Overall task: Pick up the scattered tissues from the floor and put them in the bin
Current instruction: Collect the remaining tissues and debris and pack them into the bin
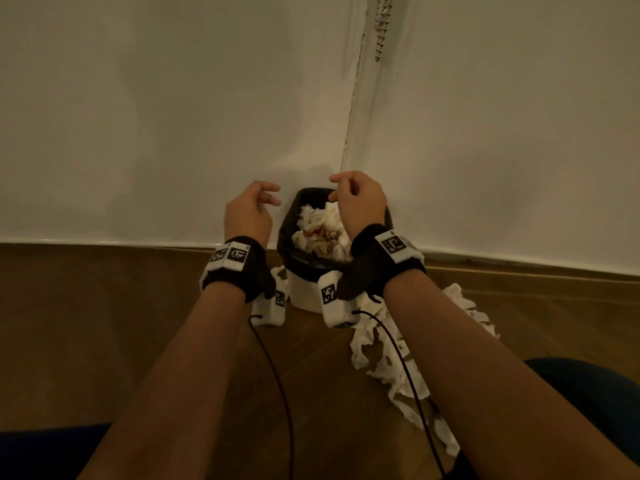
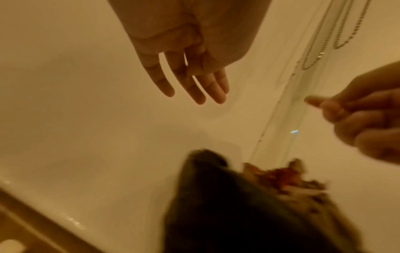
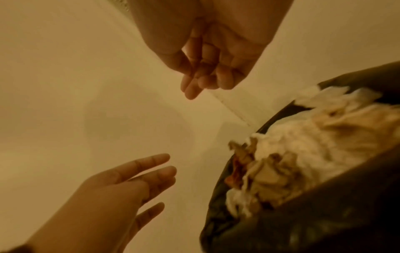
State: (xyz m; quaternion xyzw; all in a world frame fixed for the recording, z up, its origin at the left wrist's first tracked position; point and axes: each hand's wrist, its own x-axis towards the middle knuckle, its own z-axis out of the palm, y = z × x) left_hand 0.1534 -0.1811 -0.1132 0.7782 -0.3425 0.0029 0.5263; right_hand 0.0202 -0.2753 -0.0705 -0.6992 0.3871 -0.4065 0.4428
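A small white bin (image 1: 304,289) with a black liner stands on the floor against the wall, heaped with crumpled white tissues (image 1: 323,228). My left hand (image 1: 268,197) hovers just left of the bin's rim with its fingers (image 2: 194,87) straight and spread, holding nothing. Over the bin's far edge hangs my right hand (image 1: 341,188), its fingers (image 3: 194,85) loosely curled and empty. More white tissues (image 1: 391,355) lie scattered on the floor to the right of the bin and toward me. In the right wrist view the tissues in the bin (image 3: 303,145) sit below and to the right of that hand.
A white wall (image 1: 138,116) rises right behind the bin, with a bead chain (image 1: 381,26) hanging at the upper right. The floor (image 1: 104,323) is brown wood. A little tissue (image 1: 280,273) pokes out at the bin's left side. My knees show dark at both bottom corners.
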